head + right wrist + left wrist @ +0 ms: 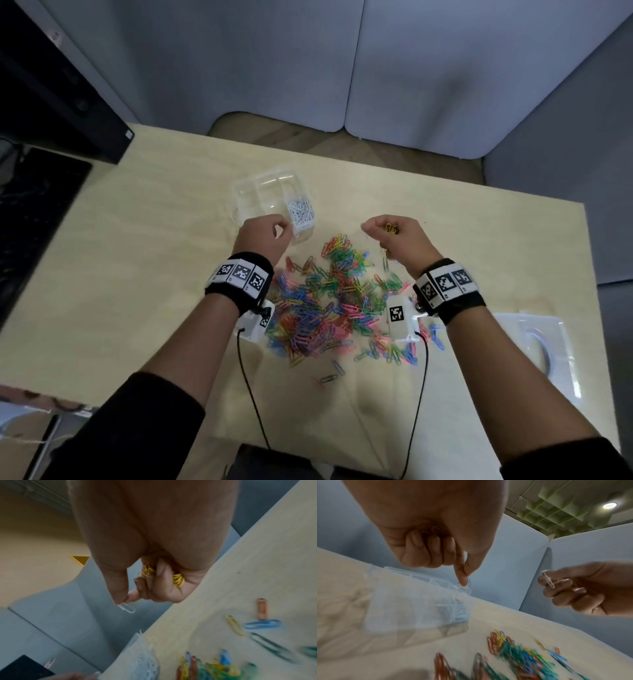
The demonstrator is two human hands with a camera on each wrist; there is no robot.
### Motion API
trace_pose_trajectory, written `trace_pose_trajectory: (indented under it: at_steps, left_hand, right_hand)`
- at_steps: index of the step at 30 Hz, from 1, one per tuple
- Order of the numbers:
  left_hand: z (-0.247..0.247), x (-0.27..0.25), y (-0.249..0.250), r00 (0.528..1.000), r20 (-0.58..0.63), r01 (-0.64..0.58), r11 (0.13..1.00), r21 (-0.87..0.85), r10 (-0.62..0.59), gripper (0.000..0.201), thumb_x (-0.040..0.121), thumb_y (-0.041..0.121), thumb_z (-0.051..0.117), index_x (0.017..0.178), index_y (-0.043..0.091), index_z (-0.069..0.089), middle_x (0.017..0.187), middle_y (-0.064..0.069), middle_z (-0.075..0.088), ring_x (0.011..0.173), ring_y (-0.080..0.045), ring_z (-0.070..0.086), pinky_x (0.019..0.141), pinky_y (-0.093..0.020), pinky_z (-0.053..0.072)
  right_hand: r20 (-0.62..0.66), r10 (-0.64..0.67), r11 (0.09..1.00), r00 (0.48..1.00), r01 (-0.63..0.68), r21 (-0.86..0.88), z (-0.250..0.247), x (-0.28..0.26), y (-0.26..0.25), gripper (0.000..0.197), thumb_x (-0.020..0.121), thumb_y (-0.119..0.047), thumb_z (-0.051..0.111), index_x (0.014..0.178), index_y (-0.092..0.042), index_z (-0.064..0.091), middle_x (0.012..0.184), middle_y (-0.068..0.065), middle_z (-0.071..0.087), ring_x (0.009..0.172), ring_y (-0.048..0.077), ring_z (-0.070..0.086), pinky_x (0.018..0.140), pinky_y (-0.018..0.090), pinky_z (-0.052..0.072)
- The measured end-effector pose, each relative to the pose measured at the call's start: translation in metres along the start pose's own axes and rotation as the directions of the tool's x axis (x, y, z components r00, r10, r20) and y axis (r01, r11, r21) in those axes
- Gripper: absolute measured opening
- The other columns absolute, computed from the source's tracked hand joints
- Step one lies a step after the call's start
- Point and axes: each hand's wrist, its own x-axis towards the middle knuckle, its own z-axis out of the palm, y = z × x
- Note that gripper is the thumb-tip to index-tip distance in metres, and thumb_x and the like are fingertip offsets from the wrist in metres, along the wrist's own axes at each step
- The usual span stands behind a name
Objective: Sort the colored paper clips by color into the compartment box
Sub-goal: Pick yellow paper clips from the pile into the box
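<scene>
The left wrist view smears the compartment box (419, 601) at 9 o'clock and the clip pile (513, 655) at 5 o'clock, so its dividers and single clips cannot be told apart. What the left hand (436, 534) pinches is too faint to name. In the right hand (154, 561), curled fingers hide most of the yellow clips (178, 580). The head view's bottom edge crops both sleeves.
</scene>
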Motion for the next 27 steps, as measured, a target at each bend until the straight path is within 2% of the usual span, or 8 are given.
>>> trace_pose_trajectory:
  at_steps: [3,5,8,13,17,20,22,27]
  left_hand:
    - [-0.003,0.033,0.005,1.0,0.012,0.007,1.0,0.03,-0.008,0.019,0.089,0.028,0.059,0.076,0.02,0.07,0.055,0.009,0.051,0.05,-0.009,0.047,0.051,-0.024,0.04]
    - [0.001,0.049,0.005,0.996,0.089,-0.015,0.998,0.053,0.011,0.021,0.09,0.029,0.06,0.082,0.016,0.074,0.069,0.003,0.065,0.062,-0.014,0.058,0.064,-0.029,0.053]
    - [0.007,0.06,-0.002,0.986,0.165,-0.04,0.998,0.038,0.033,0.019,0.089,0.031,0.064,0.095,0.017,0.076,0.092,0.001,0.073,0.076,-0.013,0.061,0.073,-0.024,0.05]
    - [0.007,0.054,-0.021,0.999,0.035,0.043,0.991,-0.13,-0.038,0.009,0.092,0.021,0.063,0.097,0.02,0.07,0.074,0.009,0.06,0.062,-0.001,0.052,0.059,-0.019,0.04]
    - [0.003,0.057,-0.021,0.998,0.029,0.068,0.981,-0.182,-0.063,0.007,0.095,0.016,0.057,0.098,0.016,0.063,0.063,0.007,0.052,0.054,-0.007,0.051,0.05,-0.016,0.035]
    - [0.002,0.065,-0.012,0.993,0.11,0.054,0.988,-0.143,-0.039,0.024,0.097,0.014,0.051,0.121,0.016,0.056,0.086,-0.008,0.065,0.076,-0.024,0.064,0.065,-0.029,0.048]
    - [0.003,0.069,-0.005,0.986,0.159,0.07,0.994,-0.087,-0.056,0.042,0.098,0.014,0.048,0.14,0.018,0.043,0.104,-0.013,0.064,0.093,-0.028,0.064,0.075,-0.032,0.048]
    - [0.006,0.071,0.003,0.956,0.253,0.157,0.988,-0.006,-0.15,0.063,0.097,0.009,0.042,0.154,0.026,0.02,0.111,-0.015,0.06,0.097,-0.029,0.06,0.074,-0.033,0.045]
  right_hand:
    - [-0.006,0.001,1.0,1.0,-0.001,0.011,0.019,0.015,-0.023,0.021,0.088,-0.031,0.072,0.089,-0.009,0.074,0.063,-0.004,0.05,0.056,0.014,0.037,0.048,0.028,0.033]
    - [-0.002,0.009,1.0,1.0,-0.009,-0.003,0.036,0.029,-0.034,0.024,0.089,-0.028,0.072,0.092,-0.005,0.073,0.061,-0.012,0.058,0.056,0.014,0.039,0.047,0.026,0.034]
    - [0.018,0.031,0.998,0.999,-0.03,-0.062,0.064,0.052,-0.046,0.021,0.088,-0.029,0.073,0.091,-0.008,0.075,0.059,-0.02,0.061,0.055,0.012,0.044,0.047,0.022,0.038]
    - [0.047,-0.003,0.959,0.999,0.017,-0.282,0.104,0.085,-0.049,0.017,0.087,-0.029,0.073,0.09,-0.014,0.077,0.072,-0.008,0.066,0.054,-0.003,0.054,0.055,0.015,0.042]
    - [0.062,-0.103,0.744,0.993,0.118,-0.658,0.126,0.104,-0.045,0.016,0.088,-0.026,0.071,0.091,-0.012,0.079,0.088,0.005,0.075,0.079,0.016,0.067,0.075,0.026,0.054]
    - [0.025,-0.127,0.695,0.992,0.107,-0.711,0.128,0.108,-0.048,0.019,0.09,-0.031,0.067,0.089,-0.015,0.078,0.084,0.005,0.074,0.077,0.019,0.066,0.071,0.025,0.049]
    - [-0.005,-0.108,0.705,0.994,0.073,-0.706,0.124,0.11,-0.051,0.022,0.091,-0.031,0.065,0.086,-0.013,0.077,0.082,0.007,0.073,0.076,0.02,0.066,0.069,0.025,0.048]
    - [0.021,0.002,0.719,1.0,0.013,-0.695,0.119,0.11,-0.065,0.024,0.091,-0.027,0.064,0.088,-0.007,0.076,0.083,0.007,0.072,0.072,0.017,0.06,0.053,0.018,0.036]
